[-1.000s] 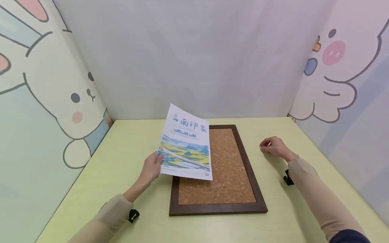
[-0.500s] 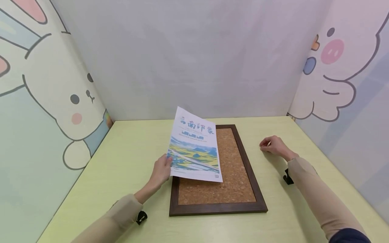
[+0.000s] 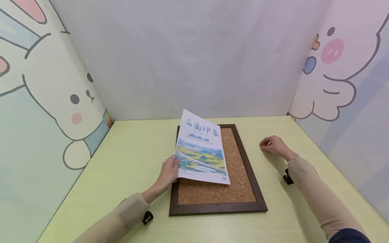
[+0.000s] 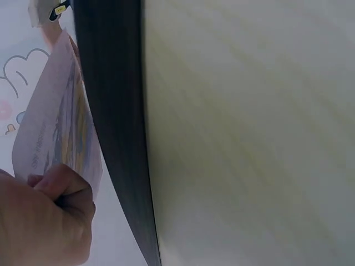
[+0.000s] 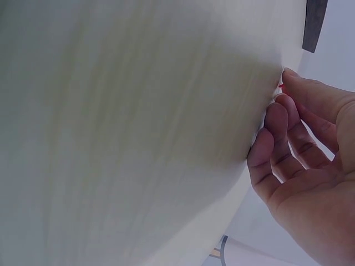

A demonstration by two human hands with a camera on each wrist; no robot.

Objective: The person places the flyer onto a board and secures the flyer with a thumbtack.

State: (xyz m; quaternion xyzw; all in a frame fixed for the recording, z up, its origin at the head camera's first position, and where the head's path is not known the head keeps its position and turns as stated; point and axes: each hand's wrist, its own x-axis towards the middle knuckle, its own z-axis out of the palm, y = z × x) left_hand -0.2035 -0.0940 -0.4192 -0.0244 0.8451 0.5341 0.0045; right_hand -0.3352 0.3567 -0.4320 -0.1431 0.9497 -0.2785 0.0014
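Observation:
My left hand (image 3: 169, 170) pinches the lower left edge of a printed poster (image 3: 201, 145), a white sheet with blue lettering over a green and yellow landscape. The sheet is tilted above a framed cork board (image 3: 212, 195), covering much of its left side; in the left wrist view the hand (image 4: 50, 221) grips the poster (image 4: 52, 127) beside the dark frame (image 4: 119, 111). Right of the board, my right hand (image 3: 276, 147) is low at the table. In the right wrist view its thumb and forefinger pinch a small red thing (image 5: 282, 86), mostly hidden, its kind unclear.
The board's dark wooden frame (image 3: 218, 208) lies flat on a pale yellow-green table (image 3: 136, 141). A grey-white wall (image 3: 197, 67) stands behind, with cartoon-printed panels (image 3: 76, 118) at both sides. Black wrist mounts (image 3: 148, 217) hang below the sleeves.
My left hand has moved right with the poster, bringing it further over the cork board and slightly lower. The right hand has stayed in place.

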